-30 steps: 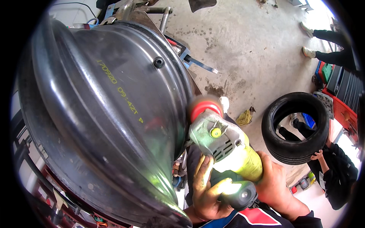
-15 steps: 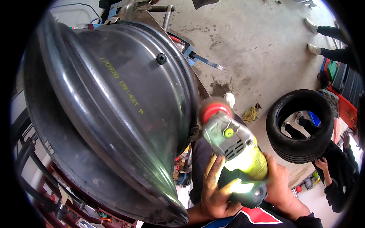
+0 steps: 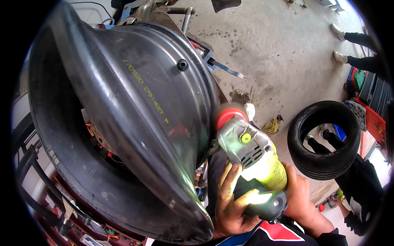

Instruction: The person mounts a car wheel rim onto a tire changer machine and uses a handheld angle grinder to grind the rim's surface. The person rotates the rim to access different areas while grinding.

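Note:
A yellow-green angle grinder (image 3: 250, 149) with a grey metal head is held in both my hands. Its red disc (image 3: 230, 118) looks blurred, as if spinning, close to the right edge of a large dark wheel rim (image 3: 135, 94); whether they touch I cannot tell. My left hand (image 3: 232, 201) supports the grinder from the left, fingers along its head and around a dark block (image 3: 269, 207) with a bright glow. Whether that block belongs to the grinder is unclear. Around the body's right side wraps my right hand (image 3: 298, 190). A black valve stem (image 3: 182, 65) pokes from the rim.
The rim lies on a metal machine with a bar (image 3: 186, 20) at the far side. A black tyre (image 3: 324, 170) stands on the concrete floor at right, with a person in dark clothes (image 3: 355, 192) beside it. Another person's legs (image 3: 361, 61) and red crates (image 3: 374, 123) are farther right.
The rim appears turned and shifted slightly right, with more of its inside showing. My hands keep their hold on the grinder. The person by the tyre has lowered their hands.

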`<control>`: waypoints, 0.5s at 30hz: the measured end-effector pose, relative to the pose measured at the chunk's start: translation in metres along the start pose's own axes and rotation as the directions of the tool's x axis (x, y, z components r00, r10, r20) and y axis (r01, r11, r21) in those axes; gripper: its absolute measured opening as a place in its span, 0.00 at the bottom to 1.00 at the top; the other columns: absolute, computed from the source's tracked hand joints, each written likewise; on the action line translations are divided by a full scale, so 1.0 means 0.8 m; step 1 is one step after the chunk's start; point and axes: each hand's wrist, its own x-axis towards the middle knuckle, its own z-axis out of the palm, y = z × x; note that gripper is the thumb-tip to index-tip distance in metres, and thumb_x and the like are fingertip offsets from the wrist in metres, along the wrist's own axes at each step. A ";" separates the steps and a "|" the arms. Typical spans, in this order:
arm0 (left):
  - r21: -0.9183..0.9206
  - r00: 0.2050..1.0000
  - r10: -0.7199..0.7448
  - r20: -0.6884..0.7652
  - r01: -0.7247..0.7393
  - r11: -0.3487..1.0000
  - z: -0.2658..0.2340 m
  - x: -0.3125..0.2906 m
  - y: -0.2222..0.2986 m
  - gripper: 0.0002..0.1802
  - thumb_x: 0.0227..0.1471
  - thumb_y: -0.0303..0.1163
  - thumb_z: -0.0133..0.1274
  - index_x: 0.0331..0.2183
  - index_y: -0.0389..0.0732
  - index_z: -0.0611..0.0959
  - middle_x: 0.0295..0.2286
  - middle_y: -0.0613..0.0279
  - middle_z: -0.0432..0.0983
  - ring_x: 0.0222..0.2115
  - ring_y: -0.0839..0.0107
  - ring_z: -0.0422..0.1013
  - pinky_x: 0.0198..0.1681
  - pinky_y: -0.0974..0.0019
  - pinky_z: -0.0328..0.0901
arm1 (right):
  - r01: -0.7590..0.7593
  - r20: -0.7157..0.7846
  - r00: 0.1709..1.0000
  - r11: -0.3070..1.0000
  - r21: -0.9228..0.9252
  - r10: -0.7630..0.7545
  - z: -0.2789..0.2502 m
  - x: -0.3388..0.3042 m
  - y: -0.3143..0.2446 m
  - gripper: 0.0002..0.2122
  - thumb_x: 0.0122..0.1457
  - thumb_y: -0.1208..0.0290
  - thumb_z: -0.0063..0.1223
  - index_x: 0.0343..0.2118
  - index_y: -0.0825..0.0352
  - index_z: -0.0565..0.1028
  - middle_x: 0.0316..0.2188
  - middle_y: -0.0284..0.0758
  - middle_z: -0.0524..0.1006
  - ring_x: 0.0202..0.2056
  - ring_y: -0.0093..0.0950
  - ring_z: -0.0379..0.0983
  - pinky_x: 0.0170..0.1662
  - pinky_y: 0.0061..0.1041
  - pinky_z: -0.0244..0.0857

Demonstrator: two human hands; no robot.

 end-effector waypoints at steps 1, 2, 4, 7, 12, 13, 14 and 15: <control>0.003 1.000 -0.001 0.000 0.001 1.000 0.000 0.003 0.000 0.31 0.62 0.56 0.51 0.48 0.36 0.77 0.57 0.11 0.58 0.69 0.28 0.44 0.70 0.41 0.48 | -0.004 -0.006 1.000 1.000 0.029 0.005 0.000 0.002 0.000 0.36 0.42 0.67 0.73 0.56 0.69 0.67 0.36 0.46 0.82 0.36 0.48 0.81 0.39 0.42 0.75; 0.006 1.000 -0.003 -0.001 0.003 1.000 0.001 0.006 0.001 0.31 0.62 0.57 0.51 0.47 0.36 0.77 0.58 0.11 0.58 0.69 0.28 0.44 0.70 0.41 0.48 | -0.014 0.001 1.000 1.000 0.020 0.014 0.000 0.004 0.000 0.36 0.42 0.67 0.73 0.55 0.69 0.67 0.35 0.47 0.82 0.36 0.48 0.81 0.38 0.43 0.75; -0.004 1.000 -0.011 -0.018 0.011 1.000 0.001 0.014 0.002 0.30 0.62 0.56 0.53 0.47 0.37 0.78 0.59 0.15 0.57 0.66 0.28 0.49 0.68 0.39 0.50 | -0.019 -0.004 1.000 0.999 0.043 0.020 -0.001 0.008 0.000 0.35 0.43 0.67 0.73 0.55 0.69 0.67 0.34 0.47 0.82 0.36 0.49 0.81 0.38 0.43 0.75; -0.018 0.999 -0.016 -0.045 0.016 1.000 -0.002 0.025 0.006 0.27 0.61 0.53 0.57 0.47 0.38 0.79 0.62 0.23 0.56 0.62 0.26 0.58 0.64 0.34 0.55 | -0.008 -0.023 1.000 0.998 0.060 0.009 -0.002 0.014 0.001 0.35 0.44 0.66 0.73 0.55 0.69 0.67 0.33 0.48 0.82 0.35 0.50 0.81 0.37 0.43 0.74; 0.048 0.998 0.016 -0.053 -0.014 0.999 -0.004 0.041 0.006 0.27 0.60 0.52 0.58 0.47 0.38 0.78 0.62 0.23 0.56 0.62 0.26 0.58 0.64 0.34 0.55 | 0.008 -0.038 0.999 1.000 0.020 -0.007 -0.006 0.026 0.001 0.34 0.46 0.64 0.73 0.55 0.70 0.67 0.33 0.49 0.81 0.35 0.50 0.81 0.37 0.43 0.74; 0.052 0.998 0.028 -0.049 -0.025 0.998 -0.005 0.045 0.004 0.27 0.60 0.52 0.58 0.47 0.38 0.78 0.62 0.23 0.56 0.62 0.27 0.58 0.64 0.35 0.55 | 0.016 -0.048 0.999 0.999 0.030 -0.014 -0.008 0.030 0.001 0.34 0.47 0.64 0.73 0.55 0.70 0.68 0.32 0.49 0.81 0.35 0.50 0.81 0.36 0.43 0.74; 0.062 0.998 0.039 -0.045 -0.036 0.997 -0.006 0.049 0.002 0.27 0.60 0.52 0.58 0.47 0.38 0.78 0.62 0.23 0.56 0.62 0.27 0.59 0.64 0.35 0.55 | 0.024 -0.065 0.998 0.999 0.026 -0.022 -0.009 0.033 0.000 0.34 0.47 0.63 0.74 0.54 0.70 0.68 0.32 0.49 0.81 0.35 0.50 0.81 0.36 0.43 0.74; 0.074 0.998 0.041 -0.051 -0.037 0.997 -0.006 0.052 0.000 0.27 0.60 0.51 0.59 0.47 0.38 0.78 0.62 0.23 0.57 0.62 0.27 0.59 0.65 0.35 0.55 | 0.029 -0.085 0.996 0.998 0.049 -0.024 -0.010 0.037 -0.001 0.34 0.46 0.62 0.74 0.54 0.70 0.68 0.32 0.50 0.81 0.35 0.50 0.80 0.36 0.43 0.74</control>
